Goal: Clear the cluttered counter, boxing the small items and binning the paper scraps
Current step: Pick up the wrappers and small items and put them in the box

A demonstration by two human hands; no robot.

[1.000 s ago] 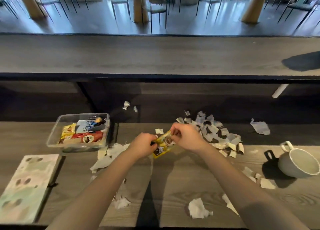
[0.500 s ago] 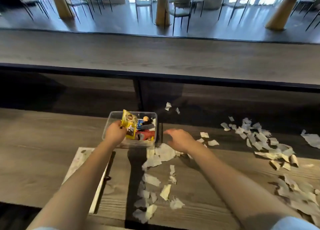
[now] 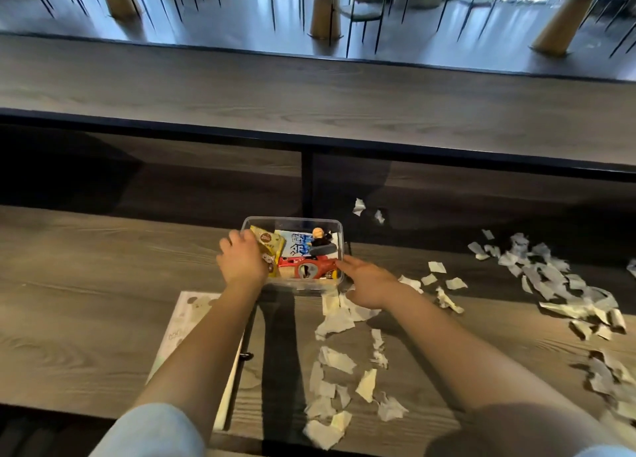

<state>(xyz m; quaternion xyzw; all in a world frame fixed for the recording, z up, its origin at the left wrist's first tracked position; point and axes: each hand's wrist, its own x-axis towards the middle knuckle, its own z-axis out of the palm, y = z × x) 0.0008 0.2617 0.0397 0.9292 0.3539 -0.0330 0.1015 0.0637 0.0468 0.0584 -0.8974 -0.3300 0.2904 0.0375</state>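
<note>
My left hand (image 3: 241,262) is curled on a yellow snack sachet (image 3: 272,248) tilted against the 9 o'clock wall of the clear plastic box (image 3: 296,219); its thumb is hidden from me. My right hand (image 3: 370,282), fingers stretched out, touches the box's 4 o'clock corner. Torn white paper scraps (image 3: 335,356) litter the grey wooden counter (image 3: 86,284) from the box's 6 round to 3 o'clock. The box's other contents are blurred.
</note>
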